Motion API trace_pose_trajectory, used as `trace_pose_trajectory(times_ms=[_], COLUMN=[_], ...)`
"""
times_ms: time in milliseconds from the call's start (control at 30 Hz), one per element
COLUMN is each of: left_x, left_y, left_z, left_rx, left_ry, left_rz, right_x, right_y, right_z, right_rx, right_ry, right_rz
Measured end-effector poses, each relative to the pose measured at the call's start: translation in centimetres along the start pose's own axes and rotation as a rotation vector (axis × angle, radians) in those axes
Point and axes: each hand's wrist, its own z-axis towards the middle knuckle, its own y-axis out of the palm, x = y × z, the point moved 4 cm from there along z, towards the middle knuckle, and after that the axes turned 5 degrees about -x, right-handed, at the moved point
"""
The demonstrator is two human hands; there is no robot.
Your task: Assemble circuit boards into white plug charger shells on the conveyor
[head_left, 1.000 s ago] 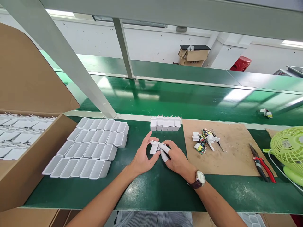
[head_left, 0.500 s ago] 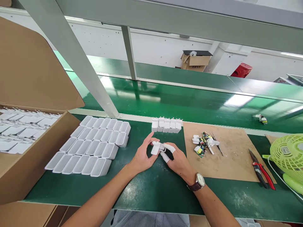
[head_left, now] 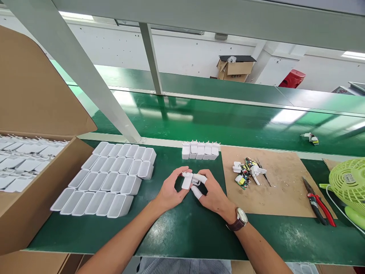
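Both hands meet over the green bench, just in front of me. My left hand (head_left: 171, 190) pinches a small white charger shell (head_left: 187, 182) between thumb and fingers. My right hand (head_left: 212, 194), with white finger cots and a wristwatch, grips the other end of the same part, where a bit of metal shows. Rows of empty white shells (head_left: 110, 179) lie to the left of my hands. A short row of assembled white plugs (head_left: 200, 149) stands just beyond them.
An open cardboard box (head_left: 37, 198) full of white parts sits at the left. A brown board (head_left: 273, 182) holds circuit boards and plug parts (head_left: 247, 171). Red-handled pliers (head_left: 319, 201) and a green fan (head_left: 349, 186) are at the right. One part (head_left: 310, 138) rides the conveyor belt.
My left fingers have closed more tightly onto the white shell, and both hands stay together at the same spot. The part on the conveyor has drifted left.
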Motion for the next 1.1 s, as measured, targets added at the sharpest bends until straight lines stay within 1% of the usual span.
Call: trace_pose_trajectory(times_ms=[100,267,433,667,800,900,1000,1100], left_x=[0.0,-0.2,0.0,0.1,-0.2,-0.3,-0.1,0.2], left_y=[0.0,0.0,-0.3,-0.4,-0.3,-0.2,-0.2,-0.2], left_z=[0.0,-0.2,-0.2,-0.4,-0.5,-0.5,-0.5,-0.4], left_rx=[-0.003,0.000,0.000,-0.002,-0.019,-0.023,-0.023,-0.019], left_ry=[-0.008,-0.021,-0.041,-0.069,-0.088,-0.075,-0.065,-0.068], left_rz=[-0.017,-0.033,-0.057,-0.076,-0.084,-0.089,-0.086,-0.077], right_x=[0.1,0.0,0.1,0.1,0.8,1.4,1.7,1.3], right_y=[-0.2,-0.4,-0.8,-0.3,-0.3,0.1,0.3,0.3], right_z=[0.1,0.1,0.0,0.1,-0.3,-0.7,-0.9,-0.9], right_rx=[0.006,-0.012,-0.022,-0.106,-0.138,-0.178,-0.163,-0.131], right_ry=[0.022,-0.013,0.017,-0.041,-0.035,-0.054,-0.060,-0.085], right_rz=[0.050,-0.076,-0.040,-0.160,-0.172,-0.175,-0.177,-0.176])
